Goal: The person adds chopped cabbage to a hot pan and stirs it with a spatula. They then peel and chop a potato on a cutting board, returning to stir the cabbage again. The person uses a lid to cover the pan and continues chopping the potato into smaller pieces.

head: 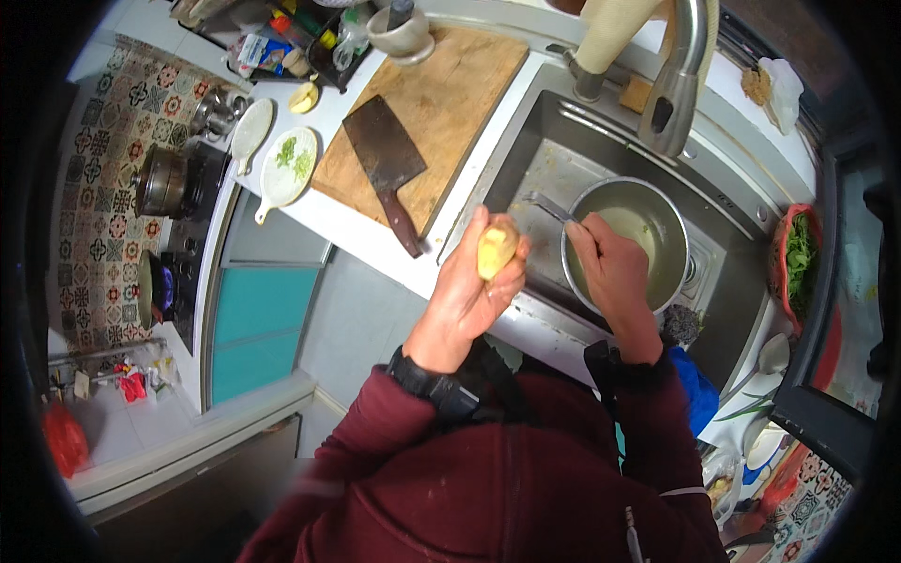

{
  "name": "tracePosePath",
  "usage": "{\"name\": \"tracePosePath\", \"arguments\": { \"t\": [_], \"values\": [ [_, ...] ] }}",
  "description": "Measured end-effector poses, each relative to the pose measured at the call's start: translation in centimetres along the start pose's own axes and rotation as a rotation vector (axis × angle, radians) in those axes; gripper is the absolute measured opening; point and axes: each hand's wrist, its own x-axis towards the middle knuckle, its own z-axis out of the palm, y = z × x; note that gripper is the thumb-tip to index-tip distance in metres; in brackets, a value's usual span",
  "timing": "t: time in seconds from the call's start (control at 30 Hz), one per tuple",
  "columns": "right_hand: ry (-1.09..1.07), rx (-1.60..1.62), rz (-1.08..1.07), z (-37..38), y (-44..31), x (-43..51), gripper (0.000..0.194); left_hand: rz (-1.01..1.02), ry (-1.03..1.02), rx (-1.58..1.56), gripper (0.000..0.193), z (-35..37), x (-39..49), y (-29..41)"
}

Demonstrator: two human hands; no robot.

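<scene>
My left hand [473, 288] holds a partly peeled yellow piece, perhaps ginger or potato [497, 250], over the sink's front edge. In my right hand [614, 271] is a peeler [550, 207], its head pointing left, above the rim of a metal pot. The pot [658, 218] stands in the steel sink [563, 162] with some liquid in it. Left of the sink, a cleaver [386, 148] lies on a wooden cutting board [450, 91], its handle reaching past the board's edge. Chopped greens [294, 158] lie on a white plate with a handle [278, 190].
A faucet [672, 112] hangs over the sink. A stone mortar [401, 39] stands at the board's back. On the left stove, a blue flame burns beside a pan [146, 288]; a pot [162, 183] stands behind. At right are a red basket of greens [799, 264] and a scouring pad [681, 324].
</scene>
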Motion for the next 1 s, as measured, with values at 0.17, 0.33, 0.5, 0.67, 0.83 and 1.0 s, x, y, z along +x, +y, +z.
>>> {"name": "tracePosePath", "arguments": {
  "t": [0.17,0.33,0.5,0.67,0.83,1.0],
  "values": [
    [0.000,-0.033,-0.213,0.4,-1.3,-2.5,0.028,-0.063,-0.016,-0.074,0.052,-0.1,-0.1,-0.2],
    [0.070,-0.114,-0.208,0.8,-0.7,-1.0,0.028,-0.011,0.021,0.003,0.039,0.0,-0.6,-0.4],
    [-0.009,-0.164,0.039,-0.4,-0.1,-0.7,0.030,0.025,0.095,0.063,0.037,-0.1,-0.7,-0.4],
    [0.007,-0.025,-0.232,0.1,-1.5,-3.0,0.032,0.000,0.025,-0.011,0.036,-0.3,-0.5,-0.7],
    [0.046,-0.033,-0.117,0.1,-0.4,-1.5,0.031,0.044,0.040,0.048,0.034,-0.3,-0.9,-1.0],
    [-0.015,-0.028,0.011,-0.9,0.0,-1.5,0.031,0.008,0.028,-0.008,0.034,0.1,-1.0,-0.6]
  ]
}}
